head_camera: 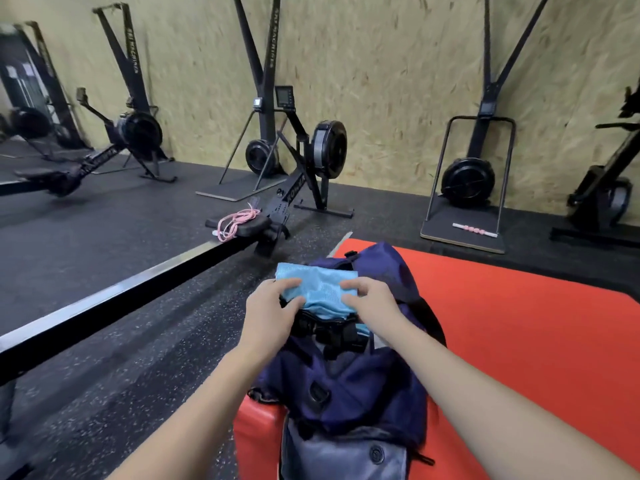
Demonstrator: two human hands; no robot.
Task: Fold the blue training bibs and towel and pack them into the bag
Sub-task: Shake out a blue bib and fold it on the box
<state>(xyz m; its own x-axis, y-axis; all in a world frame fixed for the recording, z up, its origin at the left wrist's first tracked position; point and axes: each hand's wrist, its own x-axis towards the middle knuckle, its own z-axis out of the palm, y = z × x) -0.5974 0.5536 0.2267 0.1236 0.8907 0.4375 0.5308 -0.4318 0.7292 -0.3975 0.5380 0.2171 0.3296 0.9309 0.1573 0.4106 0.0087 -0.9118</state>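
A folded light-blue cloth [317,289] lies at the mouth of a dark purple backpack [349,379], its lower edge tucked into the opening. My left hand [273,313] grips the cloth's left side, thumb on top. On the right side, my right hand [370,299] pinches it between thumb and fingers. The backpack rests on the left edge of a red mat [519,334], with its black straps and buckles just below the cloth. I cannot tell whether the cloth is a bib or the towel.
A rowing machine's long rail [114,299] runs diagonally at the left, with a pink skipping rope [237,221] on its seat. More rowers and ski machines stand along the chipboard wall. A pink roller [474,230] lies on a stand base. Black speckled floor surrounds the mat.
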